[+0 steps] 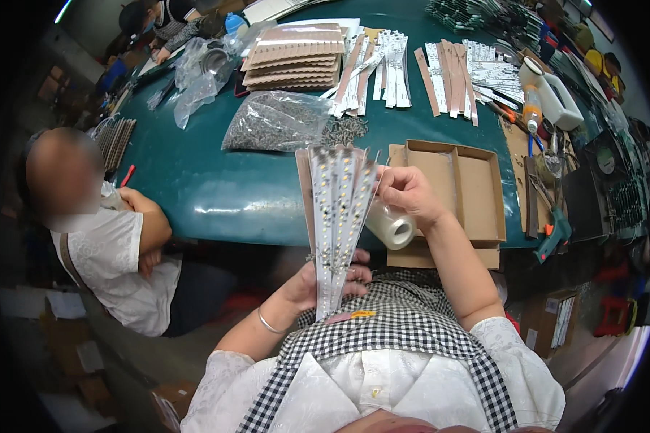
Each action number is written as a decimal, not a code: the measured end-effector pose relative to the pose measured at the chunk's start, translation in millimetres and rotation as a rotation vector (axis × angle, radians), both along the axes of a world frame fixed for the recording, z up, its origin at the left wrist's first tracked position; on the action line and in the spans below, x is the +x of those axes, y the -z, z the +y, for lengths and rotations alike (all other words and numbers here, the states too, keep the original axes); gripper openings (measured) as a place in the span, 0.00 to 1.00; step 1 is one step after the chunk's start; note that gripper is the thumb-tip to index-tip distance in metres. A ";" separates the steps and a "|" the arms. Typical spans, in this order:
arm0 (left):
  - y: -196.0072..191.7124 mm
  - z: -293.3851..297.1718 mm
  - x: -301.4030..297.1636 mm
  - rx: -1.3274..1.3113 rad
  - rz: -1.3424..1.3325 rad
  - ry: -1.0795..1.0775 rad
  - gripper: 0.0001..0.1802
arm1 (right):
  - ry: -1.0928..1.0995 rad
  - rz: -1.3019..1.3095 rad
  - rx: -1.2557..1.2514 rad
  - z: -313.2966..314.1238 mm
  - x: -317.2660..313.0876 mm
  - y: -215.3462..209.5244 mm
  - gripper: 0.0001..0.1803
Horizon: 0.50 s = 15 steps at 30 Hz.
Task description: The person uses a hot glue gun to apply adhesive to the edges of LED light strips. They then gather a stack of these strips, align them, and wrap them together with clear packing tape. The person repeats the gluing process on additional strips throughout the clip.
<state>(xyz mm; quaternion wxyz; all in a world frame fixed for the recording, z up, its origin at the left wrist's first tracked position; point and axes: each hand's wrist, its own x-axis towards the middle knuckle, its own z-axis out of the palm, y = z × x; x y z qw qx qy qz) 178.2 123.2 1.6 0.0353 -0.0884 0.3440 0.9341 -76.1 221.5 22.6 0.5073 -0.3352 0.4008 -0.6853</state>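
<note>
My left hand (300, 287) is closed around the lower part of a fan of LED strips (332, 224). They are long white boards with rows of small yellowish dots, spread wider at the top, held upright before my apron. At the upper right of the fan, my right hand (412, 193) pinches with thumb and fingers together. Whatever lies between those fingertips is too small to make out. Just below that hand is a roll of clear tape (393, 227), close to the table's near edge.
A plastic bag of screws (274, 119) and loose screws (345, 131) lie beyond the strips. A divided cardboard tray (479, 195) sits at right. Farther back are stacked wavy-edged sheets (292, 61) and more strips (393, 68). Tools, including a teal glue gun (555, 234), lie right. Another person (123, 245) sits left.
</note>
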 end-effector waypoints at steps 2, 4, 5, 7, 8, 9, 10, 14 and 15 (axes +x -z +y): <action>-1.4 3.9 -3.4 -0.068 0.036 -0.239 0.70 | 0.006 -0.050 0.006 3.8 8.3 -2.7 0.08; -3.0 -17.9 -3.3 -0.335 0.002 -0.304 0.72 | -0.025 -0.060 -0.036 3.0 17.7 -8.1 0.08; -11.1 -25.6 -10.3 -0.344 0.036 -0.331 0.71 | -0.043 -0.050 -0.040 3.6 21.5 -11.7 0.08; -16.6 -39.3 -17.0 -0.373 0.057 -0.310 0.68 | -0.072 -0.036 -0.023 3.5 28.9 -19.2 0.08; -11.2 -48.8 -17.6 -0.395 0.048 -0.256 0.67 | -0.071 -0.029 -0.025 2.2 30.6 -19.6 0.07; -9.3 -58.0 -18.3 -0.418 0.040 -0.201 0.66 | -0.068 -0.022 -0.027 1.7 32.3 -19.5 0.07; -12.4 -68.7 -20.3 -0.440 0.064 -0.129 0.66 | -0.059 -0.020 -0.030 1.1 33.4 -18.9 0.07; -25.3 -71.2 -38.7 -0.283 0.214 -0.117 0.63 | -0.052 0.130 -0.035 -1.4 40.7 -31.9 0.08; -35.2 -61.6 -44.8 -0.134 0.233 -0.146 0.61 | -0.020 0.182 -0.074 -3.3 43.7 -34.6 0.08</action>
